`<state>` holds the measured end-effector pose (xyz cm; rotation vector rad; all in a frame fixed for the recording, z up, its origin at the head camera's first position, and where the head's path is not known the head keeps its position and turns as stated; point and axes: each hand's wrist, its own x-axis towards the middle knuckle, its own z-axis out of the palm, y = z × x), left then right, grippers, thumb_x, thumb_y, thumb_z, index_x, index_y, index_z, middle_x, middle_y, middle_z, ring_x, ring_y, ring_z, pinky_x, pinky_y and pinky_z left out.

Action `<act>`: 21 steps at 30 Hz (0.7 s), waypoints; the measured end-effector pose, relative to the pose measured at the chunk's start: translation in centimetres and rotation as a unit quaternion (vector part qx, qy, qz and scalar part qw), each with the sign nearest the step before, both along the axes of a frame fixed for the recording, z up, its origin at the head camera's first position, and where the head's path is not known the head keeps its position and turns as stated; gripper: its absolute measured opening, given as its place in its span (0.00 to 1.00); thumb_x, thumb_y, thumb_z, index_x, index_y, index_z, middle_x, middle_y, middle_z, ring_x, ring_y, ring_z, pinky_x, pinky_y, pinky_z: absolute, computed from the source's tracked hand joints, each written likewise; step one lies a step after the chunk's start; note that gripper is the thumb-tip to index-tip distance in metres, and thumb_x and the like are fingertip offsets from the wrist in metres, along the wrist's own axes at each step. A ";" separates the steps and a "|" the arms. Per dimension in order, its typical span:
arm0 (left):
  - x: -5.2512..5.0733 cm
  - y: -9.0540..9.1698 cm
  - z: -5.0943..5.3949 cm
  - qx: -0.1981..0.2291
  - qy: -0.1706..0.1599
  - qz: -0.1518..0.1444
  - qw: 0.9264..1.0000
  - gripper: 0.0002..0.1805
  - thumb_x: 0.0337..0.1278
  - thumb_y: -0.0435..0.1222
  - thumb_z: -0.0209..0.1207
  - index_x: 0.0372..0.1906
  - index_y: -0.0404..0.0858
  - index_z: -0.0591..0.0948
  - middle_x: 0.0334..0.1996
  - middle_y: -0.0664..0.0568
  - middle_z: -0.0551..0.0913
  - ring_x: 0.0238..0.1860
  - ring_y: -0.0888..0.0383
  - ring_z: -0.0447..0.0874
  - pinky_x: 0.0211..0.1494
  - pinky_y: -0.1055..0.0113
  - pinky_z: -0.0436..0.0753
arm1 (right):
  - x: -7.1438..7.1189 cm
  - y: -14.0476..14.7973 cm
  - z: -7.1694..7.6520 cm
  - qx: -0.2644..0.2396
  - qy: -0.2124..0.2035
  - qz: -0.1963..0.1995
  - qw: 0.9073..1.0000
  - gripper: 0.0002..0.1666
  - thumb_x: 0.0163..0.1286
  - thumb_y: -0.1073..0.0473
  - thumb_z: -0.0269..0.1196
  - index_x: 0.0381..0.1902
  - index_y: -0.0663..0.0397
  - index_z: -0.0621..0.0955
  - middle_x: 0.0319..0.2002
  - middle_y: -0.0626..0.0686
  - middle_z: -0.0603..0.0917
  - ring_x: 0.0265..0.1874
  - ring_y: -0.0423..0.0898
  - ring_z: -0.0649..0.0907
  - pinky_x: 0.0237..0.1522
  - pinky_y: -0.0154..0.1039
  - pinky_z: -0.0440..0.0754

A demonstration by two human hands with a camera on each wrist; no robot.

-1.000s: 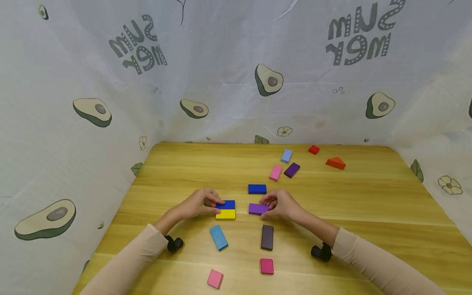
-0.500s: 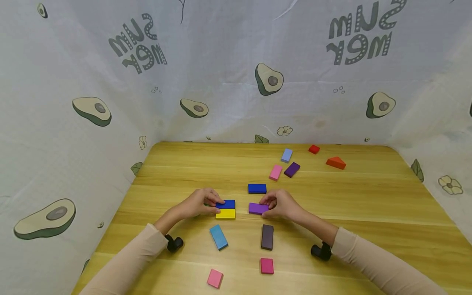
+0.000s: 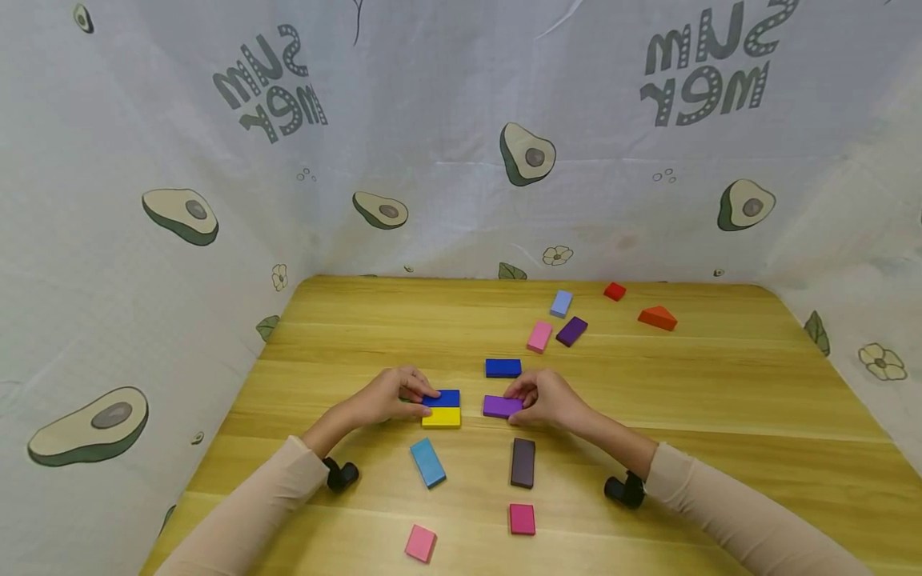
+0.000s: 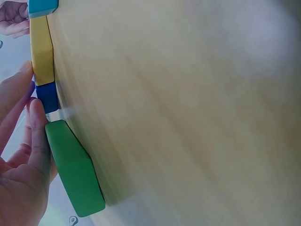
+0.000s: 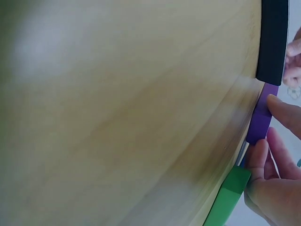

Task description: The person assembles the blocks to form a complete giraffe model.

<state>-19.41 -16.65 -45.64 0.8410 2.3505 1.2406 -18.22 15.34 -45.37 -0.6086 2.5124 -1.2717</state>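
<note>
Near the table's middle, a blue block (image 3: 448, 398) and a yellow block (image 3: 442, 418) lie side by side, long edges touching. My left hand (image 3: 389, 397) pinches their left ends, fingers at the blue one and thumb at the yellow. Across a small gap to the right, my right hand (image 3: 553, 400) holds a purple block (image 3: 499, 406) between thumb and fingers; its right end is partly covered. A green block (image 4: 75, 169) lies beside my left fingers in the left wrist view. Another green block (image 5: 228, 195) appears by my right hand in the right wrist view.
Behind the purple block lies a second blue block (image 3: 503, 368). Nearer me are a light blue block (image 3: 428, 462), a dark block (image 3: 523, 462), a magenta block (image 3: 522, 519) and a pink block (image 3: 421, 543). Several more, including a red-orange triangle (image 3: 658, 318), lie at the back right.
My right hand has shifted slightly left with the purple block, narrowing the gap to the blue and yellow pair. My left hand holds its place.
</note>
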 end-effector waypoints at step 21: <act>-0.1 0.1 0.0 -0.001 -0.007 0.002 1.000 0.14 0.60 0.30 0.67 0.50 0.31 0.87 0.48 0.46 0.79 0.47 0.52 0.80 0.50 0.70 0.83 | -0.1 -1.5 -0.2 -0.014 0.004 0.040 0.999 0.16 0.51 0.70 0.77 0.39 0.66 0.86 0.38 0.54 0.86 0.33 0.45 0.80 0.36 0.32 0.82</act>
